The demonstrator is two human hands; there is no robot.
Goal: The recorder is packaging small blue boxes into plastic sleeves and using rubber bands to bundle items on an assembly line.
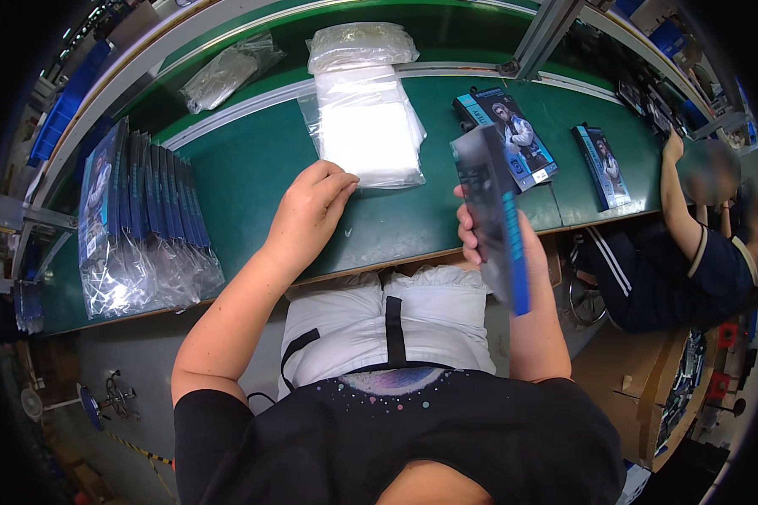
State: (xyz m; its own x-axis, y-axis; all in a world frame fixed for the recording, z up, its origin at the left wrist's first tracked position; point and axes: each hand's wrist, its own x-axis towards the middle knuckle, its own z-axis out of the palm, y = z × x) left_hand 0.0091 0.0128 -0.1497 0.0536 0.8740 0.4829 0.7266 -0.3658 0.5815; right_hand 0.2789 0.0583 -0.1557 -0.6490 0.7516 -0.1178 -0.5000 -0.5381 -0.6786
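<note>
Nearest to us, our right hand (480, 231) grips a flat blue-and-black printed carton (493, 215), fingers wrapped round its near edge, holding it tilted above the near edge of the green table (253, 168). The carton looks stiff and glossy, a thin rectangle with a bright blue spine. Held by one edge over the lap, we judge it could slip or swing down off the table side if the grip loosens.

Our left hand (312, 206) rests on the table, fingers curled and lightly pinching the near corner of a stack of clear plastic bags (366, 126). These are thin, slick and shiny; we judge several could lift together, or the stack could slide, as the film clings.

At the near left stands a row of bagged cartons (143, 219), upright and leaning, their loose film spilling toward the table's edge, where the row could topple. Further right lie two more cartons (509, 135) (602, 164), flat and apart. At the far side sit a bundle of bags (360, 46) and a crumpled clear bag (227, 76). A co-worker's arm (678, 202) reaches onto the table at the right.
</note>
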